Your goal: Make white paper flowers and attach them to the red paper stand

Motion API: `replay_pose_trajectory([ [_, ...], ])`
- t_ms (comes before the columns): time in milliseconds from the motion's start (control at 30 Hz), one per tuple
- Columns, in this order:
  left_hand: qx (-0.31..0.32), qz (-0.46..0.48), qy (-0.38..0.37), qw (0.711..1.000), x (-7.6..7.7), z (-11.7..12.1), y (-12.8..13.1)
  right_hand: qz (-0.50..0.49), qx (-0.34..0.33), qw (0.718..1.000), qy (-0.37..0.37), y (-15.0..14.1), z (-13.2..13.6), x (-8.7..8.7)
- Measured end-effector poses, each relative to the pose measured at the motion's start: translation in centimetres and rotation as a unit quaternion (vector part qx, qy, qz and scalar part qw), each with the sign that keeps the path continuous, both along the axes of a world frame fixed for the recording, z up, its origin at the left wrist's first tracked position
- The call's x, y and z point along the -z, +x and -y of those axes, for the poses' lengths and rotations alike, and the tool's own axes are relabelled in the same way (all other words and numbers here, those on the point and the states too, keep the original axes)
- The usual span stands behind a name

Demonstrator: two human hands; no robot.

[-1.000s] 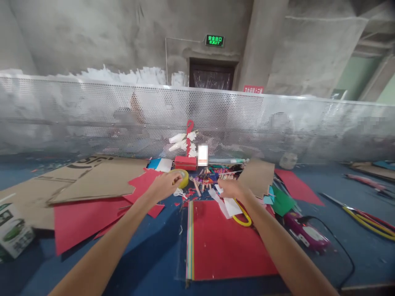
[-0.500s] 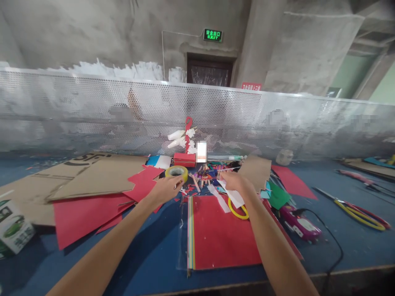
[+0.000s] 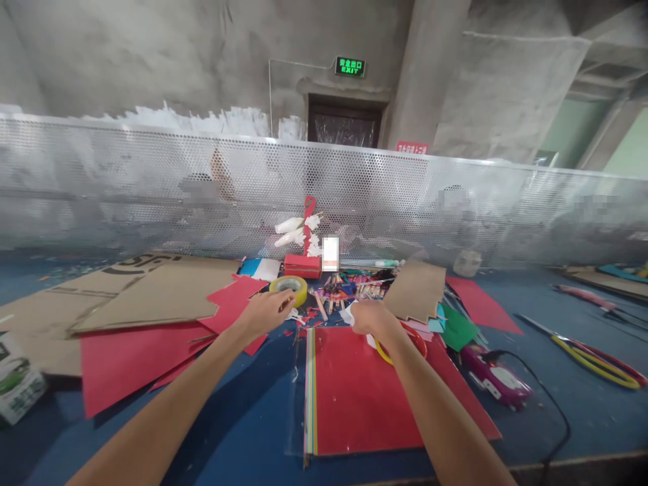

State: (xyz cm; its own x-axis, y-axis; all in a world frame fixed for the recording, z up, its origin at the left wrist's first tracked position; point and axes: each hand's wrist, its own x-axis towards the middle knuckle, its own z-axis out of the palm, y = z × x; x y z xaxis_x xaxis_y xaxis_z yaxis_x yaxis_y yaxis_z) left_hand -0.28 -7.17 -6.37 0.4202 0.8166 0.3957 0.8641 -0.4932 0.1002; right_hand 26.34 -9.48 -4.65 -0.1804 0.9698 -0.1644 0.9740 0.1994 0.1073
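My right hand (image 3: 368, 318) is closed on white paper scraps (image 3: 347, 315), which poke out at its left side. Beneath that wrist, scissors with a yellow and a red handle loop (image 3: 416, 339) lie on a stack of red paper (image 3: 362, 398), partly hidden by the forearm. My left hand (image 3: 266, 312) has its fingers curled together beside a roll of clear yellowish tape (image 3: 298, 291). Whatever its fingertips may hold is too small to make out. Small white and red scraps lie just right of it.
Cardboard sheets (image 3: 146, 290) and red paper (image 3: 136, 361) cover the left. Behind stand a red box (image 3: 302, 266) and white paper flowers (image 3: 288, 233) before a perforated metal screen (image 3: 243, 169). At right are a cardboard piece (image 3: 418, 290), a purple corded device (image 3: 496, 378) and large scissors (image 3: 582, 354).
My right hand has drawn the white paper strips in, so less of them shows and the scissors' red loop is uncovered. My left hand has shifted slightly left and down.
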Motion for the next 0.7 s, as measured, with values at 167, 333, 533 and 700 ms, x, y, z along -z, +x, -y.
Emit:
replay_pose_trajectory([
  [167, 0.023, 0.057, -0.015, 0.998, -0.1, 0.0, 0.0, -0.141, -0.076, 0.987, -0.033, 1.9, -1.0, -0.4],
  [333, 0.185, 0.252, -0.142, 0.939, -0.2, 1.0, 1.4, -0.459, -0.223, 0.85, -0.133, 1.0, -0.6, -0.7],
  [533, 0.292, 0.364, -0.325, 0.822, 0.1, 1.8, 2.8, -0.564, -0.211, 0.78, -0.17, -1.3, 0.2, -0.3],
  [700, 0.236, 0.391, -0.305, 0.836, 0.2, 0.9, 2.1, -0.589, -0.205, 0.767, -0.15, -1.6, -0.3, 0.5],
])
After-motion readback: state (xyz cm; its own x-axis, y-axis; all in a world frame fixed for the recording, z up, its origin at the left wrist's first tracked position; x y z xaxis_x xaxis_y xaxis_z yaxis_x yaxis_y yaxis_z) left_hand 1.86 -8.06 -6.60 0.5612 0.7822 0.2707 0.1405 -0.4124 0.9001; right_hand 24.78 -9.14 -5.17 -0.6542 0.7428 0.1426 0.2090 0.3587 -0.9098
